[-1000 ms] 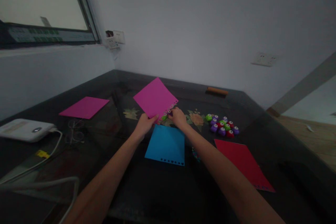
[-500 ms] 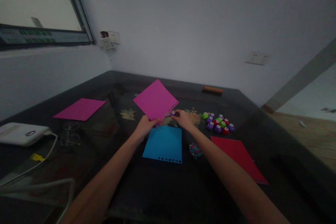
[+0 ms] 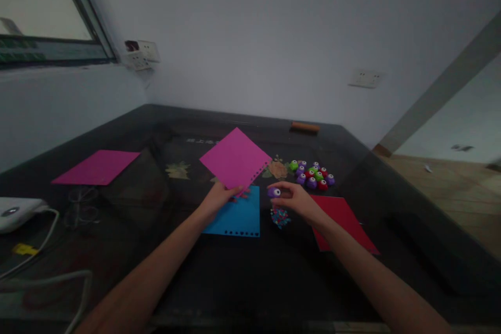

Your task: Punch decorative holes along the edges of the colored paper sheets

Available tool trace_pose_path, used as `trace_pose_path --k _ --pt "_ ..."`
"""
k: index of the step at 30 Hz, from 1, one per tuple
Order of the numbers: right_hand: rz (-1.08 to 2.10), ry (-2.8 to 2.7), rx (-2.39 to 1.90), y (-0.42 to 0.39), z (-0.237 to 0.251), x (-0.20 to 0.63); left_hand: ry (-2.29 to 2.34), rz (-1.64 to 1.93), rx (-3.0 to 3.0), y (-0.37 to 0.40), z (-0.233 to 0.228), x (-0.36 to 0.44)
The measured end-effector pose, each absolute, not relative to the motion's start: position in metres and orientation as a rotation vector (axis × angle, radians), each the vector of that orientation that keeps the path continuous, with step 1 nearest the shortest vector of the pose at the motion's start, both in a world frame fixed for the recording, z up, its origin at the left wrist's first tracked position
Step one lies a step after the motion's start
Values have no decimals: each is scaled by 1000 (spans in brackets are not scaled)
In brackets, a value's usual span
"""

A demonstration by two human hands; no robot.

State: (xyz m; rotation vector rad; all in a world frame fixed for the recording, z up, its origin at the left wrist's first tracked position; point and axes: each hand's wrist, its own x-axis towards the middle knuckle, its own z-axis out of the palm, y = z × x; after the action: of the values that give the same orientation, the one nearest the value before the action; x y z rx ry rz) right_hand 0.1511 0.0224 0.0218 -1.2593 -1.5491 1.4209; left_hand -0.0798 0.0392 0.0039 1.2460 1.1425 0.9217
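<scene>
Now the left hand point(image 3: 221, 197) pinches the near corner of a pink sheet point(image 3: 235, 159), thumb on top and fingers beneath, so that the sheet stands tilted up off the dark worktop point(image 3: 242, 282) with its far corner raised. A row of small punched holes runs along the sheet's right-hand edge. Just beside it, the right hand point(image 3: 297, 201) hovers above the worktop with a small purple punch point(image 3: 274, 192) gripped between thumb and fingertips; the punch is clear of the pink sheet's edge, with a gap between them.

Beneath the left hand lies a blue sheet point(image 3: 238, 214), flat, with a line of holes along its near edge. A little heap of coloured paper bits point(image 3: 279, 216) sits just right of the blue sheet, below the right hand. A red sheet point(image 3: 344, 222) lies flat to the right, partly covered by the right forearm. Farther back a cluster of punches point(image 3: 312, 174) in green, purple and red stands close together. A second pink sheet point(image 3: 96, 167) lies flat well off to the left. At the left edge a white box point(image 3: 15, 211) with a cable rests on the worktop.
</scene>
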Motion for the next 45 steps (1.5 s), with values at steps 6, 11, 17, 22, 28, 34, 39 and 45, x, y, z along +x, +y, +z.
trace_pose_path --k 6,11,17,22,28,34,39,45 --pt "1476 -1392 -1269 -3 24 164 1058 877 1259 24 0 -60" --pt "1571 -1240 -1199 -11 13 170 1172 929 1291 18 -1 -51" --pt "1679 -1112 -1137 -21 10 167 1189 878 1266 13 8 -46" --pt "1698 -1038 -1159 -27 10 157 1241 892 1170 6 13 -39" --pt "1731 -948 -1192 -30 7 150 1301 932 1115 2 10 -36" --pt "1723 -930 -1157 -33 4 145 1322 940 1197 0 9 -36" --pt "1731 -933 -1133 -33 4 143 1333 938 1238 -1 11 -35" --pt "1716 -908 -1130 -33 5 142 1341 950 1281 -3 11 -35"
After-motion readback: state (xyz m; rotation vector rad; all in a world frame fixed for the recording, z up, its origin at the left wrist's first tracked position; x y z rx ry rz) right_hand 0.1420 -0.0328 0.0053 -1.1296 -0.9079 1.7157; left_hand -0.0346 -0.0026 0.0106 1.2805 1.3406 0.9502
